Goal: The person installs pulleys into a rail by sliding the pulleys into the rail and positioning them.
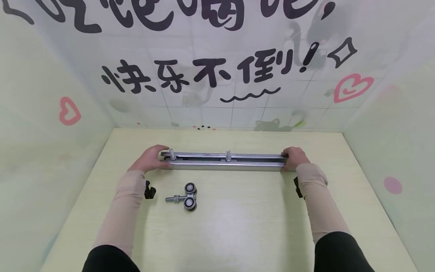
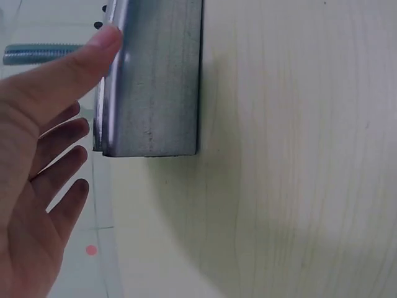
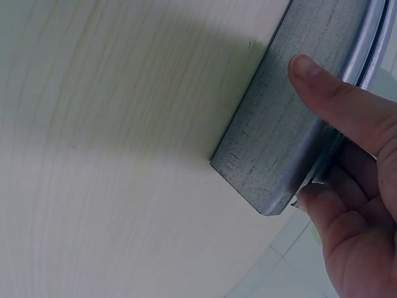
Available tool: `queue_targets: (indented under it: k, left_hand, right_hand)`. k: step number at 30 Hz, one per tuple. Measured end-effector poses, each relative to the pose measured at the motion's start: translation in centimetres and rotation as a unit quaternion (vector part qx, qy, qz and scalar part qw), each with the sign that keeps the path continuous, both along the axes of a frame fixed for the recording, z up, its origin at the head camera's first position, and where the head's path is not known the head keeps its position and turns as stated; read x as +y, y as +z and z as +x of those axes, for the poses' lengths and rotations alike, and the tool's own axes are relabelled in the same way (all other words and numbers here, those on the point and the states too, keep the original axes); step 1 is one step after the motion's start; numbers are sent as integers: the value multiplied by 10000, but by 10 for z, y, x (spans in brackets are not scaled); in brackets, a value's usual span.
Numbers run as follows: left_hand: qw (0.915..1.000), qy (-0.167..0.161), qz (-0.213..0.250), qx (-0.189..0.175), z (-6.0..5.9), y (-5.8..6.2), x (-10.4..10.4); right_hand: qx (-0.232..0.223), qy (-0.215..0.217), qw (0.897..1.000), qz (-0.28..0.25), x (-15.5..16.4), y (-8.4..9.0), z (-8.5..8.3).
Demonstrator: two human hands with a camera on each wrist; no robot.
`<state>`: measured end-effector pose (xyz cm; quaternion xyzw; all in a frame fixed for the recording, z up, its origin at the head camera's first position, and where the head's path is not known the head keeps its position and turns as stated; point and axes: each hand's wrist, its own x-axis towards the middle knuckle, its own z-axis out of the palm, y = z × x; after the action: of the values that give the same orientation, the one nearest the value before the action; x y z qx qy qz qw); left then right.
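Note:
A long steel channel rail (image 1: 210,165) lies across the table with its slot facing up. Two threaded bolts stick up out of the slot, one bolt (image 1: 172,154) near the left end and another bolt (image 1: 228,155) around the middle. My right hand (image 1: 295,158) grips the right end, thumb (image 3: 319,77) on the front face and fingers curled behind. At the left end, my left hand (image 1: 149,158) touches the rail's edge with its thumb (image 2: 93,53), its other fingers spread loosely. In front of the rail lies a twin-wheel roller trolley (image 1: 189,196), its bolt pointing left.
The pale wooden table (image 1: 234,226) is enclosed by a printed back sheet (image 1: 210,113) and by side walls at left and right. Both wrists carry a small black mount, one being the left mount (image 1: 149,190).

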<state>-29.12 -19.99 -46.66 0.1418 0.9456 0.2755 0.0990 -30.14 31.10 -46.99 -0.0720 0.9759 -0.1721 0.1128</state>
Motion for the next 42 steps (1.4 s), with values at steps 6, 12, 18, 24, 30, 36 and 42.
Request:
queue_targets:
  k: [6,12,18,24,30,36,42]
  left_hand:
    - [9998,-114,113,110,-1,-4,6]
    - [9998,88,-200,25,-4,-3,14]
    - [9990,297,-267,-195,-4,2,21]
    - [9984,415,-218,-318,-2,2,21]
    - [9977,525,-157,-407,-4,-2,22]
    - [9969,604,-177,-465,-2,1,21]
    - [9962,674,-188,-517,-2,3,20]
  right_hand:
    - [-74,-77,9999,-78,-4,1,1]
    - [77,19,10000,-13,-1,4,4]
    - [218,173,9995,-113,0,5,13]
    - [115,347,9993,-115,1,2,17]
    - [-116,416,9990,-82,-2,8,18]
    - [-203,725,9969,-210,-21,32,16]
    - [220,1447,9881,-478,-72,70,17]
